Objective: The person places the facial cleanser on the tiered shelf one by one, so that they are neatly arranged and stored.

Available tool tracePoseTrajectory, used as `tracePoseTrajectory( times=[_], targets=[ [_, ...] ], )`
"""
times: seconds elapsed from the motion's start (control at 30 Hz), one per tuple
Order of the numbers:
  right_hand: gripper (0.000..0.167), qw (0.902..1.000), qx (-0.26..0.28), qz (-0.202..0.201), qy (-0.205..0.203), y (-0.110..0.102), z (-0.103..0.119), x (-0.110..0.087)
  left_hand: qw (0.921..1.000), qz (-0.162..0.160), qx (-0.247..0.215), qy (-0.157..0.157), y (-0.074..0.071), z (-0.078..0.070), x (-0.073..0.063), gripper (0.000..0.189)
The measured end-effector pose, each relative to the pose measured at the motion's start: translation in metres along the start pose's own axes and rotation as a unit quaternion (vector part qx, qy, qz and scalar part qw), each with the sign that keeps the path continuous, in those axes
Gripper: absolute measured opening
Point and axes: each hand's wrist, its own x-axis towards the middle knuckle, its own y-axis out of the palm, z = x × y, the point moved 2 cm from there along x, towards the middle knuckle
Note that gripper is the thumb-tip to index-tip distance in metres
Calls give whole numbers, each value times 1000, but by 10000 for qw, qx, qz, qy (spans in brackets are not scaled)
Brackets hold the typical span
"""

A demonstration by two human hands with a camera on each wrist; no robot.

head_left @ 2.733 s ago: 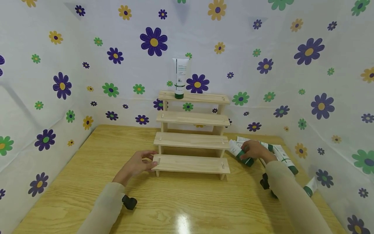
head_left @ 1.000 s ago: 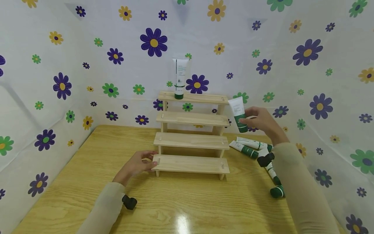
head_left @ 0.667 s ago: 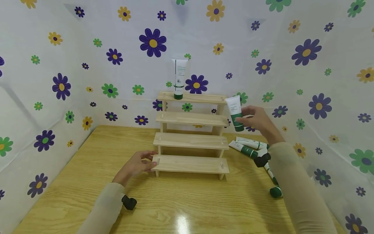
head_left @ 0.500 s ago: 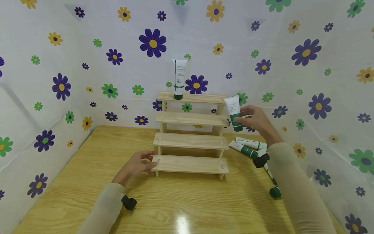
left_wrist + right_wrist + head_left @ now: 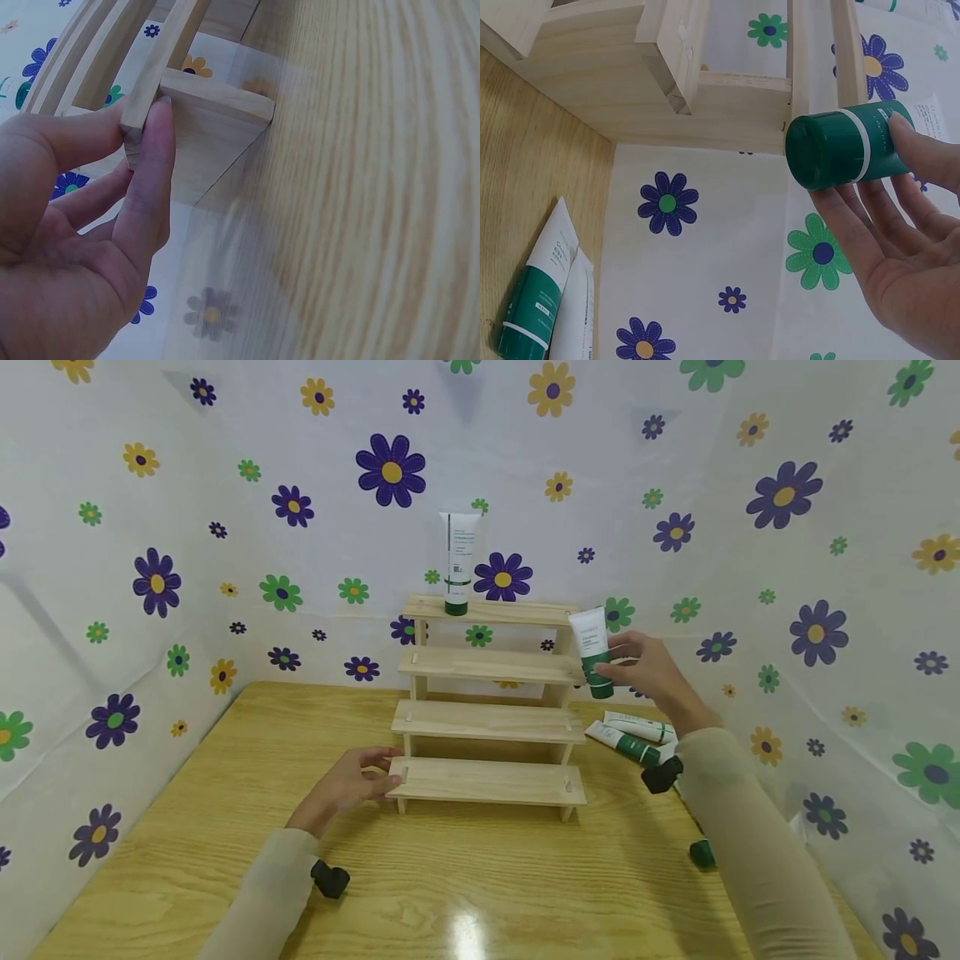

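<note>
A four-step wooden display rack (image 5: pixel 487 720) stands on the table. My left hand (image 5: pixel 347 787) pinches the left end of its lowest step between thumb and fingers, as the left wrist view also shows. In my right hand (image 5: pixel 651 675) is a white squeeze tube (image 5: pixel 592 652) with a green lower part and cap, gripped around the green part. It is held cap down, tilted a little, at the right end of the upper steps. The right wrist view shows the green cap (image 5: pixel 817 154) close beside the rack. A taller white tube (image 5: pixel 461 562) stands upright on the top step, left of its middle.
Several white and green tubes (image 5: pixel 628 745) lie on the table right of the rack, partly hidden by my right forearm. One green cap (image 5: pixel 702 853) shows beside the sleeve. Flower-patterned sheeting (image 5: pixel 300 510) walls the wooden table (image 5: pixel 420 885) at the back and sides.
My right hand has lifted the tube from the pile on the right, then moved it left to the rack's right end. The left hand has stayed on the lowest step.
</note>
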Motion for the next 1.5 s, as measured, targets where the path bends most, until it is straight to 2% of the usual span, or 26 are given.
tracePoseTrajectory(
  times=[0.3, 0.7, 0.97, 1.17, 1.5],
  targets=[
    [65, 9998, 153, 82, 103, 7, -3, 1, 9999, 94, -40, 76, 1, 1, -3, 58],
    [66, 9997, 231, -16, 40, 14, 8, 5, 9995, -48, -284, -155, 5, 11, -5, 56],
    [64, 9963, 749, -406, -152, 16, 31, 13, 9997, 24, -232, -37, 4, 7, -3, 57],
    [59, 9909, 1003, -826, -352, 20, 53, 26, 9997, -7, -244, -86, 1, 6, -2, 56],
    [51, 9879, 912, -1102, -594, 26, 77, 47, 9998, 8, -167, -80, 0, 0, 1, 55]
  ],
)
